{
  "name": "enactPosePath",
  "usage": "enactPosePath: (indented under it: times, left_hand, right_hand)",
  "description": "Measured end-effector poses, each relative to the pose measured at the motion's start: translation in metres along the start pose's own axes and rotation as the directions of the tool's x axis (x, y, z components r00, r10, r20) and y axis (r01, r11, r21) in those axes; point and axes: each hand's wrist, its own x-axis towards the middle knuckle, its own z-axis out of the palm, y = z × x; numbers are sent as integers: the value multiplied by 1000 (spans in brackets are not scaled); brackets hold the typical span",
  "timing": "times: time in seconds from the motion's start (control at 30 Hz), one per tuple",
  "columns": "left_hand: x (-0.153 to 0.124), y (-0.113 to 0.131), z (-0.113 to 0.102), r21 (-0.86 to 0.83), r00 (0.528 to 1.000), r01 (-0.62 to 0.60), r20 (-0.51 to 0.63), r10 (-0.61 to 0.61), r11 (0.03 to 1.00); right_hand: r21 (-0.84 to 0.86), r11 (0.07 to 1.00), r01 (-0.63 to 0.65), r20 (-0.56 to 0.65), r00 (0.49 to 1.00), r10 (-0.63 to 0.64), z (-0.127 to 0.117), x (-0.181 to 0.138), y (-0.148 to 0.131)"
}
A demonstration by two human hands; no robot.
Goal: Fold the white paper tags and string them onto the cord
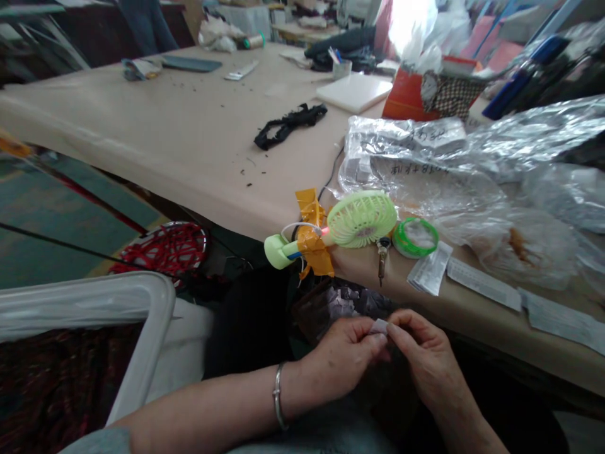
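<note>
My left hand (343, 356) and my right hand (425, 359) meet below the table edge over my lap. Both pinch a small pale piece of material (379, 326) between thumb and fingertips. A silver bangle (278, 397) sits on my left wrist. Just above the hands, a small light-green fan (362, 219) is taped to the table edge with yellow tape (314, 243). A heap of small pale scraps (345, 302) lies in a dark container under the table edge, beside my left hand.
A green tape roll (416, 238), paper labels (466, 280) and crumpled clear plastic bags (472, 170) lie on the beige table (189, 139). A black fabric strip (289, 125) lies farther back. A grey-rimmed bin (142, 296) stands at my left.
</note>
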Motion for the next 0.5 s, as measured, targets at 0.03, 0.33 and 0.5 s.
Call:
enactPosePath:
  times: [0.03,0.33,0.5]
  left_hand:
    - [3,2,-4,66,998,-55,-38,58,996]
    - [15,24,-20,405,916,-269,-173,362,874]
    - [20,25,-25,522,871,-329,-154,466,787]
  right_hand:
    - [-35,999,37,-16,999,-38,2,4,-3]
    - [-177,970,169,-67,981,-183,10,24,-11]
    - [-305,911,280,-76,946,-316,12,27,-16]
